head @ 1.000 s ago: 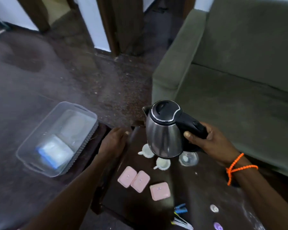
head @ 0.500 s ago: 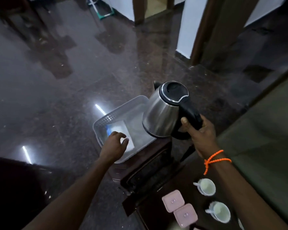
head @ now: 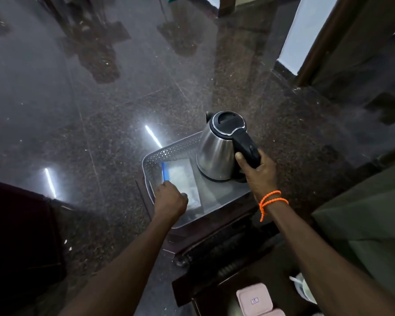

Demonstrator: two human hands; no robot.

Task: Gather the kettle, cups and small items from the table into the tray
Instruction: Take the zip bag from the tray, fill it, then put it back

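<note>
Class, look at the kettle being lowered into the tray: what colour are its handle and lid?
Black, on a silver steel kettle; clearest in the head view.

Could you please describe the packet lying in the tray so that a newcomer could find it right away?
Find the clear tray on the dark stand beside the shiny floor. Inside it, left of the steel kettle held by the right hand, lies the packet under the left hand. It is flat, whitish, with a blue strip at one end.
</note>
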